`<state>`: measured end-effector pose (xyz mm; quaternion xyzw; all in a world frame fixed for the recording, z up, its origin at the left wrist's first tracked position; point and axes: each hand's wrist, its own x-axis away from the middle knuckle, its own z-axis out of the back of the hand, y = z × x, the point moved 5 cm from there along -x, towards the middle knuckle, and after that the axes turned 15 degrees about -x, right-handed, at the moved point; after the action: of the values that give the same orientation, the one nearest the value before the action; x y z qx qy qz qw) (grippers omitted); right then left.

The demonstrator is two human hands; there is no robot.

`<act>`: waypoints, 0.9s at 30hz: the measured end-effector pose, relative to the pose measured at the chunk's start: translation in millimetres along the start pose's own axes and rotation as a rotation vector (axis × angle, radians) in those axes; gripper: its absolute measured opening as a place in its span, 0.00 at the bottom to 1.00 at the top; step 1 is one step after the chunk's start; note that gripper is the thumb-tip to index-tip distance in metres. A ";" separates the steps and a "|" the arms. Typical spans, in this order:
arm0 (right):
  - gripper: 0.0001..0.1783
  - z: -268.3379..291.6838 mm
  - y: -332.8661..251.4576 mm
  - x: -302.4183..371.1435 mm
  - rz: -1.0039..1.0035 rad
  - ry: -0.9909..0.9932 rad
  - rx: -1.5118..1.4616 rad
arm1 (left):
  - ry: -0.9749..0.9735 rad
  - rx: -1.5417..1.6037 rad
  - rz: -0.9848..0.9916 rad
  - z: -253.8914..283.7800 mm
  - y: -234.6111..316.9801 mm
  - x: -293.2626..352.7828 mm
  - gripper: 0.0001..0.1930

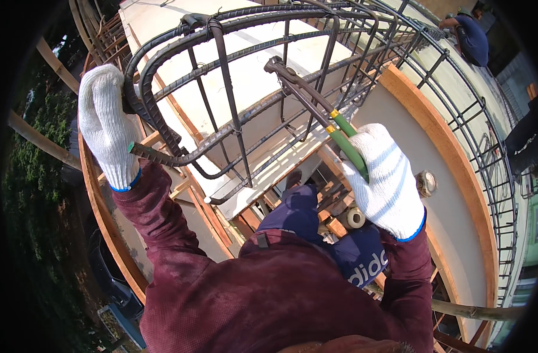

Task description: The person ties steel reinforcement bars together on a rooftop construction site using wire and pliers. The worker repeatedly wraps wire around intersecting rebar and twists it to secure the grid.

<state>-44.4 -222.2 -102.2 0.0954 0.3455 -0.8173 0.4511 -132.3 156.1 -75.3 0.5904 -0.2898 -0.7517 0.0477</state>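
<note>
My left hand, in a white knitted glove with a blue cuff edge, is closed around the bent ends of the thick rebar at the left end of a rebar cage. Thin tie wire binds some of the crossings. Gloved likewise, my right hand grips a pair of pincers by its green handles. The pincers' dark head lies over the cage's middle bars, near a stirrup; whether its jaws bite on a wire cannot be made out. One bar end juts out close to my left wrist.
Pale formwork panels lie beneath the cage. A curved wooden form edge and another rebar run bend along the right. Bamboo poles and greenery far below border the left. A person crouches at the far right.
</note>
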 end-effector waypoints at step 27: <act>0.11 304.4 169.0 124.5 -0.454 0.848 -0.127 | 0.179 -0.695 -0.523 -6.9 -7.9 -8.8 0.15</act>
<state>67.2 -563.8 -15.1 0.3148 0.5602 -0.7614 0.0855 -121.2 163.6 -72.5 0.6554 0.1445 -0.7374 0.0767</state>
